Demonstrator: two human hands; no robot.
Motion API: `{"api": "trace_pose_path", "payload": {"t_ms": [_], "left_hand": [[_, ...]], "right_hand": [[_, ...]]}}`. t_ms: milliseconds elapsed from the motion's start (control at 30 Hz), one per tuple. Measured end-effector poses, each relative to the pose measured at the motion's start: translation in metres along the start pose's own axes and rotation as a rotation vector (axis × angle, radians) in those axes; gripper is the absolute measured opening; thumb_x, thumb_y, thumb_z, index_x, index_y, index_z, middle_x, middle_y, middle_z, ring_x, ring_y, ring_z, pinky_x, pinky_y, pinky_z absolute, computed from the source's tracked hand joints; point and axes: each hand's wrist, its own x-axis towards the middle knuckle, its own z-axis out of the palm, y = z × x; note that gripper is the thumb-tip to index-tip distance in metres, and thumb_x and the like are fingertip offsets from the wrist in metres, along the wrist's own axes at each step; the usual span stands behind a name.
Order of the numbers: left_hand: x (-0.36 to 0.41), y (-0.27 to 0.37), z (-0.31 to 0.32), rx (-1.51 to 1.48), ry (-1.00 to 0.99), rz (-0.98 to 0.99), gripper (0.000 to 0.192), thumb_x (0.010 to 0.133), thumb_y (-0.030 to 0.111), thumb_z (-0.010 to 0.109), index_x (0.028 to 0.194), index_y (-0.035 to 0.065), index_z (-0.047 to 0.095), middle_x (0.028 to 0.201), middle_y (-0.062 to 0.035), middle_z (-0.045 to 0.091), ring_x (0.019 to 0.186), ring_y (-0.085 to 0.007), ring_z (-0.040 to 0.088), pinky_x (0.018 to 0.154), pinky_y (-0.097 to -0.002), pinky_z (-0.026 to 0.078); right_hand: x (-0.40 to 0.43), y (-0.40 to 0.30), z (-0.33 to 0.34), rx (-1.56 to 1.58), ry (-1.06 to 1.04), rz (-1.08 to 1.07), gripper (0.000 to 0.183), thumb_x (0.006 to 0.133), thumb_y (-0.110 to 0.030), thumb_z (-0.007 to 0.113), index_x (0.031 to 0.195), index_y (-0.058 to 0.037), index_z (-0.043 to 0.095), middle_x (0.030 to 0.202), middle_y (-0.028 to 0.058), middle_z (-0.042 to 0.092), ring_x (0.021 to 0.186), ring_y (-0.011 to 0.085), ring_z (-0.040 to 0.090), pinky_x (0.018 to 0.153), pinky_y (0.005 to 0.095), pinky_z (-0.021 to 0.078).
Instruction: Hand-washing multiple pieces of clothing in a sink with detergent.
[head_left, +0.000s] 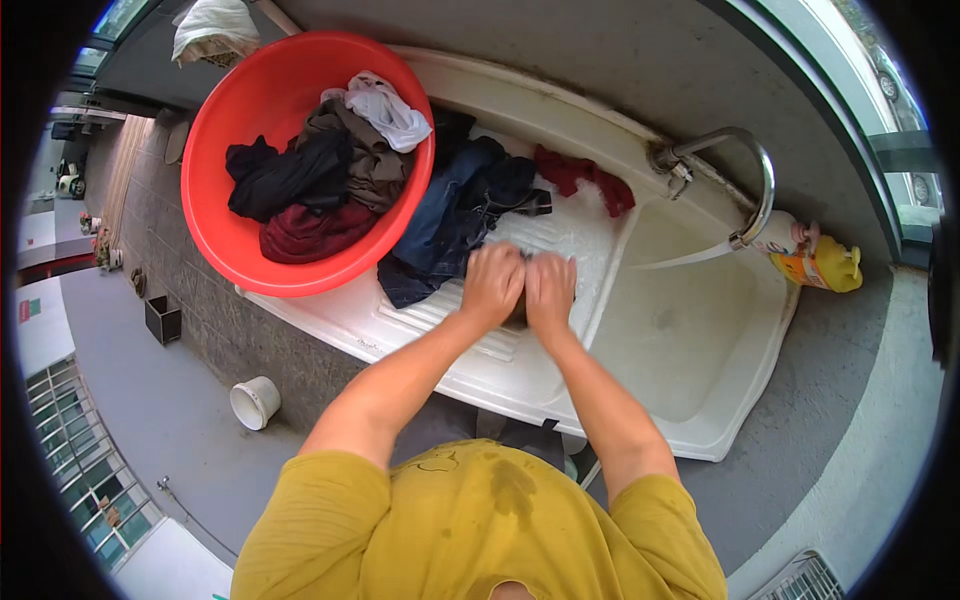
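Note:
My left hand (493, 283) and my right hand (550, 289) are side by side over the ribbed washboard part of a white laundry sink (420, 319). Both are closed on a dark cloth that shows only in small bits between and below them; what garment it is I cannot tell. Just left of my hands lie wet dark blue garments, among them what look like jeans (442, 214). A dark red cloth (585, 178) with suds on it lies at the back of the washboard.
A red plastic basin (202, 225) with black, brown, white and dark red clothes stands on the sink's left end. Water runs from a curved metal faucet (765, 180) into the right-hand basin. A yellow bottle (821, 264) and a white pump bottle (776, 231) stand at the right.

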Motion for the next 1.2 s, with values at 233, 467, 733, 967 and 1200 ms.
{"api": "trace_pose_path", "payload": {"t_ms": [233, 467, 733, 967, 1200], "left_hand": [[-0.058, -0.01, 0.005, 0.266, -0.273, 0.096, 0.022, 0.08, 0.02, 0.051, 0.093, 0.003, 0.054, 0.1, -0.0195, 0.052, 0.096, -0.0376, 0.048, 0.084, -0.0489, 0.036], [0.025, -0.015, 0.013, 0.03, -0.016, -0.092, 0.018, 0.085, 0.014, 0.05, 0.097, 0.002, 0.055, 0.102, -0.0148, 0.055, 0.099, -0.0355, 0.05, 0.084, -0.0424, 0.04], [-0.066, 0.008, -0.011, -0.016, -0.217, 0.049, 0.013, 0.083, 0.014, 0.044, 0.089, 0.0052, 0.052, 0.093, -0.0174, 0.052, 0.091, -0.0362, 0.049, 0.083, -0.0441, 0.037], [0.042, -0.02, 0.019, -0.007, 0.05, -0.113, 0.019, 0.082, 0.014, 0.051, 0.097, 0.0043, 0.056, 0.101, -0.0175, 0.055, 0.097, -0.0365, 0.05, 0.085, -0.043, 0.039], [-0.057, 0.043, -0.026, -0.054, -0.048, -0.054, 0.019, 0.083, 0.023, 0.049, 0.09, 0.0067, 0.056, 0.104, -0.0138, 0.052, 0.101, -0.0335, 0.047, 0.091, -0.0493, 0.032]], "right_hand": [[-0.032, 0.004, 0.003, 0.046, -0.258, -0.171, 0.013, 0.075, -0.018, 0.051, 0.076, -0.0049, 0.053, 0.086, 0.0167, 0.052, 0.086, 0.0356, 0.048, 0.083, 0.0473, 0.0365], [0.03, 0.007, 0.017, -0.055, 0.061, 0.053, 0.019, 0.085, -0.023, 0.054, 0.09, -0.0049, 0.055, 0.102, 0.0132, 0.054, 0.103, 0.0318, 0.048, 0.101, 0.0546, 0.0236], [-0.069, -0.002, -0.004, 0.185, -0.159, -0.202, 0.014, 0.079, -0.015, 0.054, 0.09, -0.0058, 0.053, 0.097, 0.0153, 0.052, 0.104, 0.0356, 0.047, 0.099, 0.0543, 0.0277], [0.039, 0.015, 0.022, 0.077, 0.026, 0.066, 0.022, 0.084, -0.021, 0.053, 0.102, -0.0085, 0.055, 0.117, 0.0113, 0.053, 0.116, 0.0319, 0.043, 0.102, 0.0545, 0.0233], [-0.068, -0.042, -0.02, 0.286, 0.095, 0.125, 0.02, 0.087, -0.018, 0.049, 0.101, -0.0048, 0.053, 0.117, 0.019, 0.048, 0.115, 0.0369, 0.041, 0.102, 0.0471, 0.0246]]}}
